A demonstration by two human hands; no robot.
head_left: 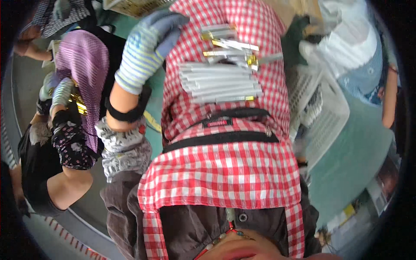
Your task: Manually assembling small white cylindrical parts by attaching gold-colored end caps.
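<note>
My left hand [151, 45], in a striped glove with grey-blue fingers, is raised over the left side of my lap. Its thumb stands apart from the fingers, and I see nothing held in it. A row of slim white strips [221, 82] lies side by side on my red checked apron [225, 171]. Beyond that row, several loose strips with gold ends [232, 45] lie crossed over one another. Of my right arm only a smeared bit with a dark wristband [302, 164] shows beside the apron; the fingers of my right hand cannot be made out.
A white plastic basket [340, 108] with pale pieces inside stands to my right. On the left another person's gloved hands [63, 91] hold gold strips over a purple striped cloth [84, 56]. A person in pale clothing [355, 47] is at the far right. A crate [134, 5] stands ahead.
</note>
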